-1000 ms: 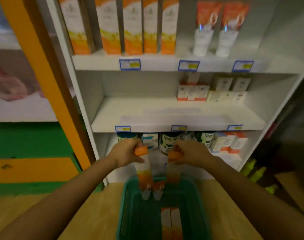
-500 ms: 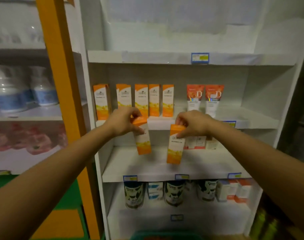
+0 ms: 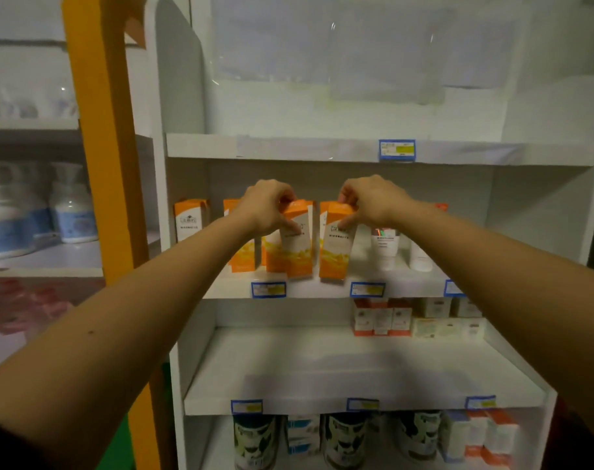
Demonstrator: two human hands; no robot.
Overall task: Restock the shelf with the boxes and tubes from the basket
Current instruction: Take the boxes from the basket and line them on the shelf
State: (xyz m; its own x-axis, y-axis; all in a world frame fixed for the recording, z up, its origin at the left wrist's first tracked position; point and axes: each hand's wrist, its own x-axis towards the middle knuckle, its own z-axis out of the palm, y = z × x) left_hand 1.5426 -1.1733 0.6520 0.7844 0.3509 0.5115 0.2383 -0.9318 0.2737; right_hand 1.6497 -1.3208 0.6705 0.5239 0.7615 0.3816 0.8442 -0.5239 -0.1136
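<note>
My left hand (image 3: 265, 205) grips the top of an orange-and-white box (image 3: 299, 247), held upright at the front of the white shelf (image 3: 322, 288). My right hand (image 3: 370, 200) pinches the top of a second orange-and-white box (image 3: 336, 252) just to its right, also at the shelf front. Behind them stands a row of matching orange boxes (image 3: 190, 220), partly hidden by my hands. Two white tubes (image 3: 385, 247) stand to the right of the boxes. The basket is out of view.
The shelf above (image 3: 288, 149) and the one below (image 3: 322, 374) are mostly bare; small white-and-orange boxes (image 3: 382, 318) sit at its back right. Dark tins (image 3: 254, 439) fill the lowest shelf. An orange post (image 3: 99, 164) borders the left side.
Both hands lifted the two boxes out of the basket and up to the shelf with the orange boxes. The view rose with them, and the basket dropped out of sight.
</note>
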